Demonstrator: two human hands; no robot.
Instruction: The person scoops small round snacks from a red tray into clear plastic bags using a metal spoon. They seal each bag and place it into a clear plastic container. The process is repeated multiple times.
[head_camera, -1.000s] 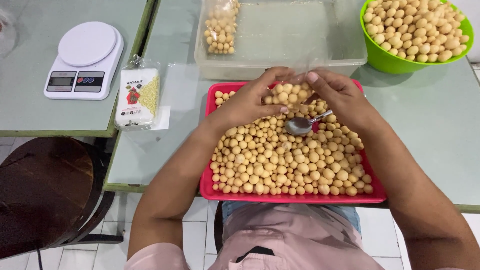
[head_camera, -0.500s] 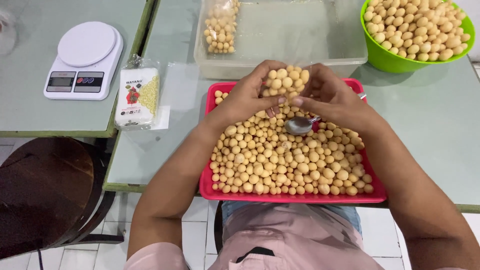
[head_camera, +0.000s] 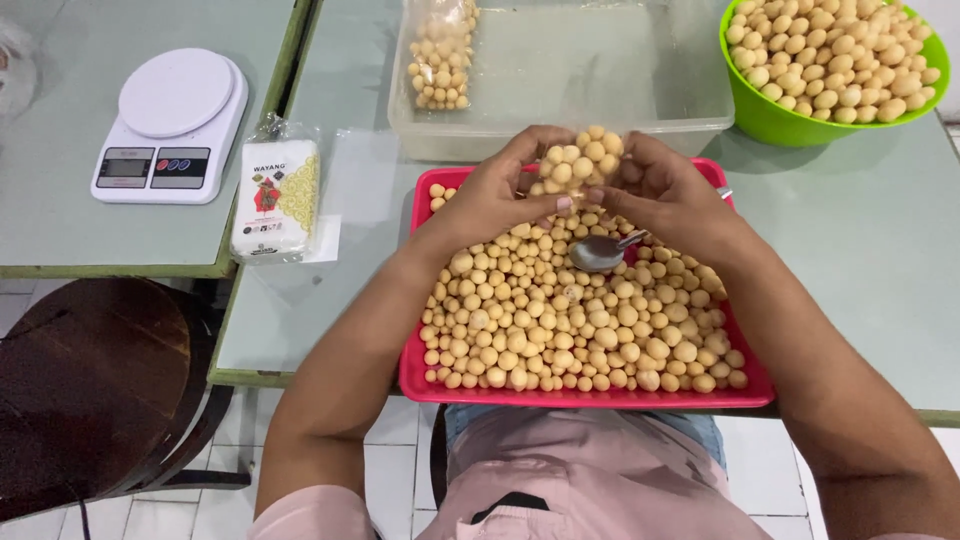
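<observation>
Between both hands I hold a small clear plastic bag of round beige snack balls (head_camera: 578, 163) above the far end of a red tray (head_camera: 560, 396). My left hand (head_camera: 490, 200) grips the bag's left side and my right hand (head_camera: 665, 195) grips its right side. The tray is heaped with loose beige balls (head_camera: 560, 320). A metal spoon (head_camera: 598, 250) lies bowl-down on the balls just under my right hand.
A clear plastic tub (head_camera: 600, 70) behind the tray holds one filled bag (head_camera: 443, 55). A green bowl (head_camera: 790, 120) full of balls stands at the back right. A white kitchen scale (head_camera: 170, 125) and a stack of printed bags (head_camera: 275, 198) lie to the left. A dark stool (head_camera: 90, 390) stands below.
Both hands have risen from the heap of balls and drawn together, lifting the filled bag up above the tray. The spoon stays lying on the balls.
</observation>
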